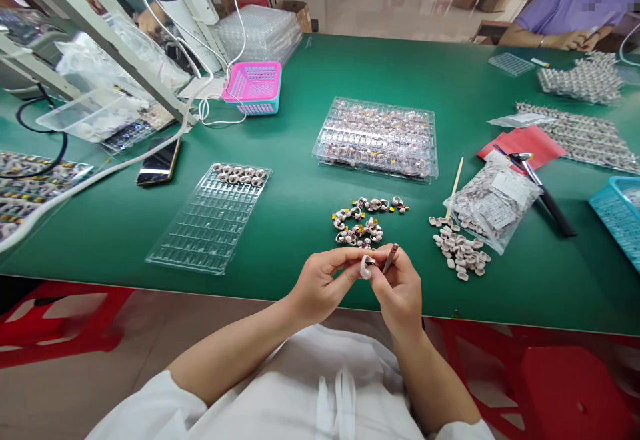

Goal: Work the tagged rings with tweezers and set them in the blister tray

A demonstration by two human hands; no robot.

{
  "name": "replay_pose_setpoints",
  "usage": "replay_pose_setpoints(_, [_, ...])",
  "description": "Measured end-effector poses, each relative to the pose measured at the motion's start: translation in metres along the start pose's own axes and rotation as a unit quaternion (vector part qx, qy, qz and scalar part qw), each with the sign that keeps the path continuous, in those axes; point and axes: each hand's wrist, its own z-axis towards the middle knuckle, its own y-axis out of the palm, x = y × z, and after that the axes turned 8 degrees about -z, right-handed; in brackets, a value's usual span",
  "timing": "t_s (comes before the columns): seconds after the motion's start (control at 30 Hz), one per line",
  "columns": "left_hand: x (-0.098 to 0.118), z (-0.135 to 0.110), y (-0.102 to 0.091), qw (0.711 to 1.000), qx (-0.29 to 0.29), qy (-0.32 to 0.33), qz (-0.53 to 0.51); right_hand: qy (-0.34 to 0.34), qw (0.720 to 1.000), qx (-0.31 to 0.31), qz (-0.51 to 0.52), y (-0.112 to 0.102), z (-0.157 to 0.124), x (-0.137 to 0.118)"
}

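Observation:
Both my hands meet just above the near edge of the green table (300,220). My left hand (323,283) pinches a small white ring-shaped part (366,267) between thumb and fingers. My right hand (400,287) touches the same part and grips thin tweezers (390,258) that point up and away. Just beyond my hands lies a loose cluster of small parts with yellow tabs (364,221). To the right of it sits a pile of plain white pieces (460,250).
A clear tray (213,220) with one filled row lies to the left, a stack of full clear trays (377,137) lies ahead. A plastic bag of parts (493,203), a wooden stick (454,190), a phone (159,162), a pink basket (254,85) and another person (565,10) at the far right are around.

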Motion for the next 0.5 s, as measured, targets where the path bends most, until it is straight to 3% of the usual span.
replay_pose_setpoints(0.5, [-0.0088,-0.0020,-0.0007,1.000,-0.005,0.025,0.001,-0.032,0.999,0.016,0.036,0.0040,0.0015,0.0032])
